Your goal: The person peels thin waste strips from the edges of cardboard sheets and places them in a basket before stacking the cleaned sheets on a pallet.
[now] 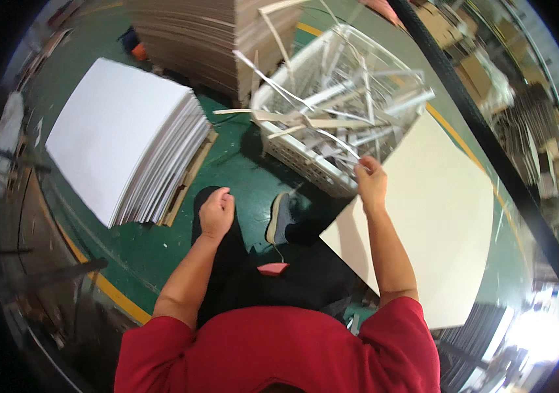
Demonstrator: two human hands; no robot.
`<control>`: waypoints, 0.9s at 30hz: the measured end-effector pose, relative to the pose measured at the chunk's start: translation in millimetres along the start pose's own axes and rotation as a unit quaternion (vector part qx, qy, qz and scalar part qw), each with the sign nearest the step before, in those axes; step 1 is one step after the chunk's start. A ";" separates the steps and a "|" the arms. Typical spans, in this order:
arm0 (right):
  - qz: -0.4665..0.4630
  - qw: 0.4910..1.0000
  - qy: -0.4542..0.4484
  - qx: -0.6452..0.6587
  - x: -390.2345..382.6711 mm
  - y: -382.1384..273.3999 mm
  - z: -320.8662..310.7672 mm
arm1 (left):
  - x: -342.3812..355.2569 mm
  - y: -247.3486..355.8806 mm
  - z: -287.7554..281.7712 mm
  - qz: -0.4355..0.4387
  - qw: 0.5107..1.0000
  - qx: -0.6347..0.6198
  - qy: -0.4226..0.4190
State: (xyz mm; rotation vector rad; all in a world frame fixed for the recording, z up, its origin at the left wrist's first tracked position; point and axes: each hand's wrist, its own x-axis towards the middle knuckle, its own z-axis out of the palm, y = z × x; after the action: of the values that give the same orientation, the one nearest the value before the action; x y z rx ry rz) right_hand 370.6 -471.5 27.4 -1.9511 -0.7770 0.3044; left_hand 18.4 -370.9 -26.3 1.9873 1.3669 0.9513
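Observation:
My right hand [371,180] is pinched at the near rim of a white plastic basket [299,157]. A thin white strip [338,141] runs from its fingertips back into the basket. Many white and cream offcut strips [358,98] lie tangled inside, some sticking out over the left side. Below my right forearm lies a large cream sheet [436,216], its top surface smooth. My left hand [217,213] hangs over my left thigh with its fingers curled in, and nothing shows in it. A stack of white sheets [122,131] stands to its left on a wooden pallet [188,180].
Behind the basket rises a tall stack of brown board [188,39]. A dark bar [482,131] crosses the right side at a slant. Beyond it are cardboard piles [476,78]. A small pink piece [273,268] lies between my legs, above the green floor [240,144].

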 end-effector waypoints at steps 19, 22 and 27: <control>0.457 0.662 0.065 0.591 -258.7 -4.0 -133.5 | -56.5 106.5 177.9 -0.160 0.789 -0.356 -0.475; 0.436 0.643 0.090 0.624 -259.6 -7.9 -131.4 | -43.4 141.5 182.1 -0.224 0.730 -0.366 -0.531; 0.391 0.622 0.135 0.665 -261.0 -8.9 -126.3 | -23.5 197.2 149.1 -0.137 0.680 -0.384 -0.610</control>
State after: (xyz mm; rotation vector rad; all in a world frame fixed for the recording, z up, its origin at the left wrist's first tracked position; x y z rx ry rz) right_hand 232.4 -723.3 68.4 -0.6711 0.5600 0.7907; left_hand 241.5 -465.9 27.3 1.1560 0.3085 -0.1107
